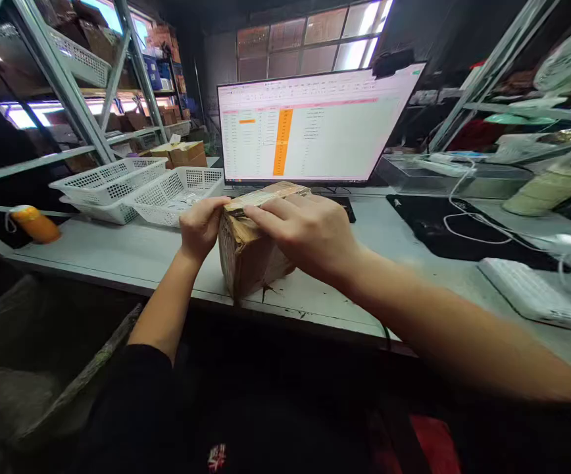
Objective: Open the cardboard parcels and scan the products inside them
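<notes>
A small brown cardboard box (248, 258) wrapped in tape stands near the front edge of a grey table (132, 253). My left hand (201, 225) grips the box's upper left edge, fingers curled over the top flap. My right hand (305, 232) lies over the top right of the box, its fingers pinching the flap beside the left hand's fingertips. Most of the box's right side is hidden behind my right hand.
A monitor (310, 125) with a spreadsheet stands behind the box. White mesh baskets (167, 191) sit at the left, an orange object (33, 224) further left. A white keyboard (532, 293), black mat (443, 227) and cables lie at the right. Metal shelves flank both sides.
</notes>
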Motion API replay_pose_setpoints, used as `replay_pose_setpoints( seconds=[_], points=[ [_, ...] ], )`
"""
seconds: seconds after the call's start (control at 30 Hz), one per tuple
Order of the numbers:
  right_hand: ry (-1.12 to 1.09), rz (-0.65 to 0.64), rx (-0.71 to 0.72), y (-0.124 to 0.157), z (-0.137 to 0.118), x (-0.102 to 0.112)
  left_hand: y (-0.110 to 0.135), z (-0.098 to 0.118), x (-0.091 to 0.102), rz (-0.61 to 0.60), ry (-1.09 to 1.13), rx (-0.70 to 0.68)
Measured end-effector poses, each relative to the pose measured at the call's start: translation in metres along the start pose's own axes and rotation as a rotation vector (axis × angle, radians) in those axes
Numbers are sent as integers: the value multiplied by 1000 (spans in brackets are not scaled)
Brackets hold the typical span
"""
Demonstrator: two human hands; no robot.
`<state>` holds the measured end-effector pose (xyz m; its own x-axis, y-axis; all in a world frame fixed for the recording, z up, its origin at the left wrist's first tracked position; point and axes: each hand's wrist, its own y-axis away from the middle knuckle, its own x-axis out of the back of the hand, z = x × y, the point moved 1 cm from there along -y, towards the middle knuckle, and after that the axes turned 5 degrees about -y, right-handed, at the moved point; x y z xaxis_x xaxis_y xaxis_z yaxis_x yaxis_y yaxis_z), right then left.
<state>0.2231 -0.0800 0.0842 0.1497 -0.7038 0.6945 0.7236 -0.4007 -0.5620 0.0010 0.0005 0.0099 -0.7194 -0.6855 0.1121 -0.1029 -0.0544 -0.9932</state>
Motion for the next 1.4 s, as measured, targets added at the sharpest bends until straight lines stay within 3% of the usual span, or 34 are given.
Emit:
replay_pose_setpoints(
  seconds=[0.23, 0.4, 0.5, 0.63, 0.73, 0.8, 0.97, 1.17, 1.3, 1.4],
  points=[
    [43, -132, -113, 15, 35, 7, 4, 7, -12, 5, 24, -39],
    [78, -183, -94, 21, 52, 11, 3, 13, -23, -7, 93, 35],
    [59, -133, -56, 25, 48, 7, -11, 17, -17, -151, 138, 48],
    [48, -8, -67, 31, 36, -1, -38, 27, 3, -427, 27, -122],
    [38, 27, -31, 34, 34, 0, -47, 24, 11, -504, -23, -193],
    [28, 46, -25, 34, 40, 6, -43, 18, 11, -479, 46, -149],
    [38, 51, -11, 35, 54, 20, -26, 6, 4, -281, 225, -59],
    [69, 16, 88, 29, 37, 20, -25, 11, 2, -245, 269, -66],
    [76, -52, 17, 31, 35, 26, -21, 11, 9, -240, 271, -68],
    [140, -136, -107, 44, 55, 31, -18, 9, 17, -231, 269, -52]
  ],
)
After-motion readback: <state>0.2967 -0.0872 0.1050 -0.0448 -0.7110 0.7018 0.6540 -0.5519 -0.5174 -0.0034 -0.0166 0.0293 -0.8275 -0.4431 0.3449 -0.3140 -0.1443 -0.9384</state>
